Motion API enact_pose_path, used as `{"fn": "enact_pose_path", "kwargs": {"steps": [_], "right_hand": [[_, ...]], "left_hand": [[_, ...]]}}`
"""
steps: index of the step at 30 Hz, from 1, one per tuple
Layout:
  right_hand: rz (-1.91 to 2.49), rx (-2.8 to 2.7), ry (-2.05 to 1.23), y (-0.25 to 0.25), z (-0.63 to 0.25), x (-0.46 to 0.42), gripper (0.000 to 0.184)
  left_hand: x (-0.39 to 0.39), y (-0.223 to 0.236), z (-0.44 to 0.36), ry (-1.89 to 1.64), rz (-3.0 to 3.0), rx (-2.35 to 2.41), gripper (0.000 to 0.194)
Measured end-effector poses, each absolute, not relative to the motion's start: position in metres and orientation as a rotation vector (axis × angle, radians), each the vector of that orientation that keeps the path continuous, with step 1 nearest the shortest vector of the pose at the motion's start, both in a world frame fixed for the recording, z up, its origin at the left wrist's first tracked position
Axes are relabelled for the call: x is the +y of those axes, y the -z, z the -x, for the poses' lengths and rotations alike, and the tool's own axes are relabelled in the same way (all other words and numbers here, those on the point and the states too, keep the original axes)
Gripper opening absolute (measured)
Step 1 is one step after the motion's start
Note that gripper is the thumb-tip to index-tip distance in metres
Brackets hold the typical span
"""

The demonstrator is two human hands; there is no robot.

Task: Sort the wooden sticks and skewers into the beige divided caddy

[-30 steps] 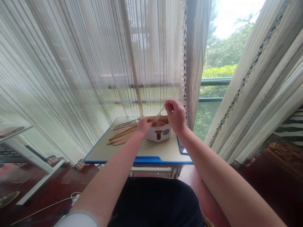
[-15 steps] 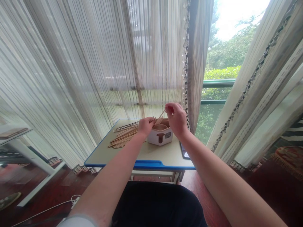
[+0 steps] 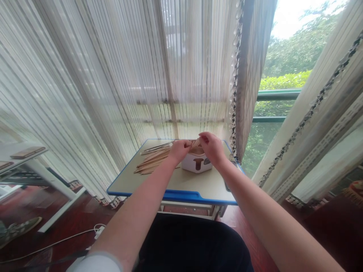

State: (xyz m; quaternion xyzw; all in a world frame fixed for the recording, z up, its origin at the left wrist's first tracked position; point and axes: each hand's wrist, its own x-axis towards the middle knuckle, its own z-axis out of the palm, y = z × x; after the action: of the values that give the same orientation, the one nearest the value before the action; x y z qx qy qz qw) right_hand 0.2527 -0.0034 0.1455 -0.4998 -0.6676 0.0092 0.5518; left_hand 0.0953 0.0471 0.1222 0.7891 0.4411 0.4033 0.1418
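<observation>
Over a white box (image 3: 193, 164) with a brown print and an open top, my two hands work close together. My left hand (image 3: 180, 150) is closed in a pinch at the box's left rim. Opposite it, my right hand (image 3: 212, 148) is pinched too, above the right side. A short pale length of thin wooden stick (image 3: 196, 142) shows between the fingertips; its ends are hidden by the fingers. To the left of the box, a spread of thin wooden sticks (image 3: 151, 161) lies on the table (image 3: 124, 181), partly behind my left forearm.
Darker thin rods (image 3: 155, 148) lie behind the sticks. A dark-edged flat device (image 3: 227, 185) is partly hidden by my right forearm. Sheer curtains (image 3: 119, 75) hang behind the table. Another desk (image 3: 19, 151) stands at left, with a person's shoe (image 3: 24, 228) below it.
My right hand has come down and closer to my left hand, and less of the stick shows between them. The camera view has shifted slightly.
</observation>
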Motion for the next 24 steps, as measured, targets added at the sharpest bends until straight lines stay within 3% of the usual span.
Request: {"fn": "enact_pose_path", "kwargs": {"steps": [8,17,24], "right_hand": [[1.202,-1.574,-0.096,-0.133,-0.251,0.008,0.02],[1.097,-1.53,-0.218,-0.117,-0.246,0.019,0.019],[1.056,-1.517,-0.279,-0.108,-0.245,0.02,0.02]], "left_hand": [[0.044,-0.125,-0.096,-1.303,-2.278,1.307,0.028],[0.041,-0.117,-0.095,-1.348,-2.352,1.282,0.011],[0.046,-0.116,-0.1,-1.301,-2.372,1.341,0.016]]}}
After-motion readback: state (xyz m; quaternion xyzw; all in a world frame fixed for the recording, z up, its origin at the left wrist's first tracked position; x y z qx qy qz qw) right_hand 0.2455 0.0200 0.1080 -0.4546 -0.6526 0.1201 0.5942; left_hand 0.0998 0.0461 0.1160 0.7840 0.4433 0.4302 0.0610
